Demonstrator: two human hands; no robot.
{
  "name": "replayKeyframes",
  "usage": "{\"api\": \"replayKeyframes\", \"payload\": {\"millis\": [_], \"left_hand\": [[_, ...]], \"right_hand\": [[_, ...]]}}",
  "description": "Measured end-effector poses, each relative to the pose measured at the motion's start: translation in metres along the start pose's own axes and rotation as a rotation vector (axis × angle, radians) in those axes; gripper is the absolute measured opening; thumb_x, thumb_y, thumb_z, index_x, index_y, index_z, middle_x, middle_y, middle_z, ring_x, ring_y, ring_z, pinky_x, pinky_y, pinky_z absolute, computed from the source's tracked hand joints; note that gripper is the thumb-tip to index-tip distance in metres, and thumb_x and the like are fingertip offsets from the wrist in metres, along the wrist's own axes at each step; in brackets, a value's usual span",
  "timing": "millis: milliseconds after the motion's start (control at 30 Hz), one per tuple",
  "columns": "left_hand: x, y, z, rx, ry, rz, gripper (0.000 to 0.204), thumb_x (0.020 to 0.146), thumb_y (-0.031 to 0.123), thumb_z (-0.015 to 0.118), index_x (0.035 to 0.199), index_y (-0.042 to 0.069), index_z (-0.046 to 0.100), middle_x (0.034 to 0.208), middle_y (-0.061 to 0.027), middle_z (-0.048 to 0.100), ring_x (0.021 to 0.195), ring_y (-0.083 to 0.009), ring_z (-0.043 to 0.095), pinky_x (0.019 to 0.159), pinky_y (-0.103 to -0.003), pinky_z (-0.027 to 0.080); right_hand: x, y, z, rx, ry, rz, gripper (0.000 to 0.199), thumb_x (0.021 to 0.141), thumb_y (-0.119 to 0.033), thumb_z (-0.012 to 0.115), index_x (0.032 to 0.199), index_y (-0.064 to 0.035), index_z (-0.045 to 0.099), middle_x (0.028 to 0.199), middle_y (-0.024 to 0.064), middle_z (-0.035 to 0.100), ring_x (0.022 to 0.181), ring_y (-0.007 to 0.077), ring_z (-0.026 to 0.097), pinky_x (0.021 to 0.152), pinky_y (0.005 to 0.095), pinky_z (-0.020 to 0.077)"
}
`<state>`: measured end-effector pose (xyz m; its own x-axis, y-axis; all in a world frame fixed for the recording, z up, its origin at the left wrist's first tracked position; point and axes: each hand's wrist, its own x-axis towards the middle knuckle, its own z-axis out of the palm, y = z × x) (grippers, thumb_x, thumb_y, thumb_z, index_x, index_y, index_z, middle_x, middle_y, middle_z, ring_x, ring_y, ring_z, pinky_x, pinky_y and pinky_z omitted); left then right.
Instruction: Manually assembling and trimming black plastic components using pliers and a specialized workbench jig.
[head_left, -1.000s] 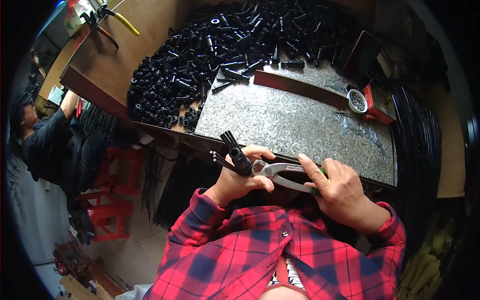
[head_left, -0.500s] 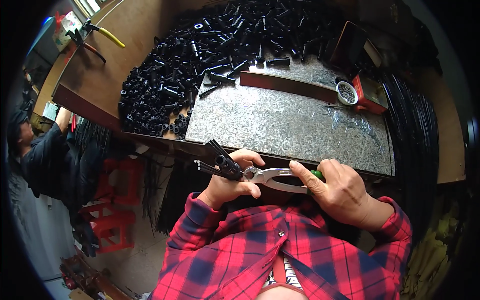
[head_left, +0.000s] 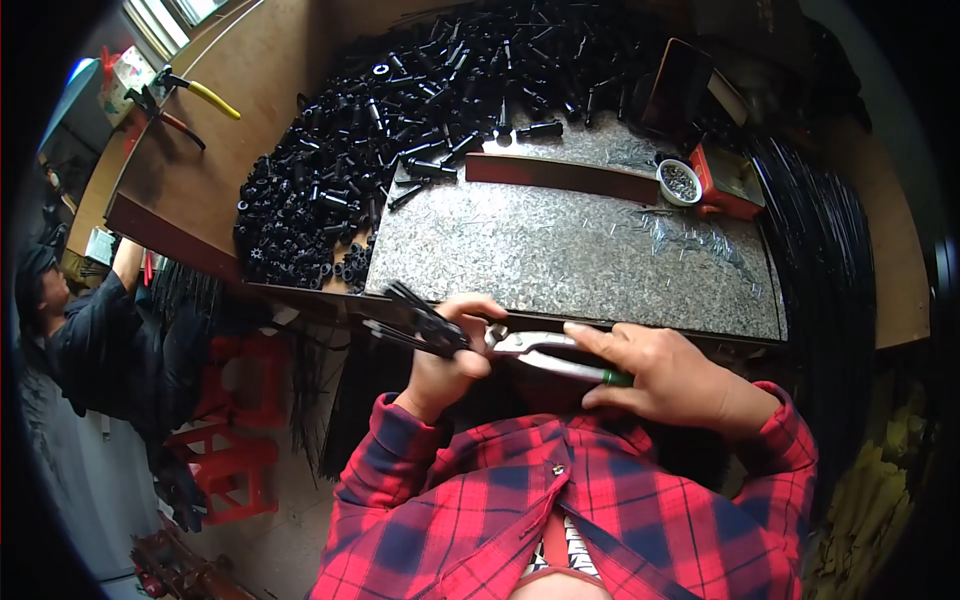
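My left hand (head_left: 440, 378) is closed around a black tubular fitting (head_left: 440, 330) with several thin black rods sticking out of it to the left. It is smeared by motion. In my right hand (head_left: 685, 378) is a pair of pincers (head_left: 545, 343) with pale metal arms and green grips. My fingers wrap the handles, and the thumb lies along the upper arm. The jaws point left, beside the left hand's fingers and near the fitting's end. Whether jaws and fitting touch, I cannot tell. Both hands are just in front of the bench edge, above my lap.
A heap of black fittings (head_left: 330, 170) covers the back left around a speckled stone slab (head_left: 500, 240). On it lie a dark red strip (head_left: 560, 180) and a white cup (head_left: 680, 184) of small metal bits. Black rods (head_left: 825, 230) bundle at right. A person (head_left: 100, 320) sits at left.
My left hand has drawn a little left and up with the fitting, away from the pincers' jaws. My right hand has shifted its grip on the handles. The whole view has moved slightly.
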<state>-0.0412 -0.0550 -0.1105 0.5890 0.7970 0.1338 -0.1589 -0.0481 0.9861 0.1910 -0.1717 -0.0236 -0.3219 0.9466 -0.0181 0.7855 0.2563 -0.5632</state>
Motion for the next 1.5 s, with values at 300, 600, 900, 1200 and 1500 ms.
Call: {"api": "replayKeyframes", "payload": {"millis": [300,600,900,1200,1500], "left_hand": [[0.022,0.026,-0.053,-0.694,0.203,0.194,0.09,0.071,0.084,0.028,0.103,0.005,0.056,0.046,0.0059,0.024,0.04,-0.0068,0.025,0.043,-0.023,0.026],[0.03,0.031,-0.044,-1.072,0.378,0.093,0.08,0.075,0.079,0.041,0.095,0.005,0.064,0.046,0.0058,0.023,0.039,-0.0052,0.023,0.041,-0.02,0.026],[0.002,0.02,0.045,-1.241,-0.066,-0.175,0.093,0.076,0.082,0.024,0.12,0.004,0.049,0.12,-0.0173,0.055,0.114,-0.0341,0.05,0.099,-0.049,0.037],[-0.01,0.074,0.038,-0.044,-0.562,-0.168,0.03,0.082,0.006,0.061,0.111,-0.002,0.06,0.1,-0.0103,0.065,0.097,-0.0149,0.06,0.087,-0.03,0.047],[0.041,0.123,0.028,-0.326,-0.164,0.201,0.052,0.083,0.005,0.067,0.128,0.004,0.042,0.099,-0.0099,0.061,0.095,-0.0162,0.059,0.084,-0.031,0.048]], "right_hand": [[-0.014,0.058,0.009,-0.611,0.339,0.282,0.07,0.074,-0.036,0.071,0.133,-0.0077,0.046,0.09,0.0138,0.051,0.081,0.0313,0.055,0.069,0.0404,0.0469],[-0.036,0.022,0.106,0.693,-0.141,0.195,0.043,0.085,-0.015,0.066,0.125,-0.0066,0.053,0.091,0.0052,0.052,0.077,0.0098,0.053,0.07,0.0236,0.0452],[-0.03,-0.011,-0.031,0.803,0.613,-0.287,0.038,0.086,-0.03,0.062,0.105,0.0025,0.061,0.095,0.0193,0.057,0.059,0.0185,0.062,0.052,0.0271,0.0517],[0.003,-0.019,-0.061,0.422,0.047,0.063,0.024,0.085,-0.024,0.064,0.087,-0.0014,0.07,0.08,0.0109,0.065,0.067,0.0207,0.062,0.062,0.0321,0.0501],[0.044,0.032,0.069,0.363,-0.166,-0.077,0.041,0.087,-0.038,0.062,0.069,-0.0016,0.057,0.067,0.0131,0.057,0.062,0.025,0.059,0.06,0.0369,0.0464]]}}
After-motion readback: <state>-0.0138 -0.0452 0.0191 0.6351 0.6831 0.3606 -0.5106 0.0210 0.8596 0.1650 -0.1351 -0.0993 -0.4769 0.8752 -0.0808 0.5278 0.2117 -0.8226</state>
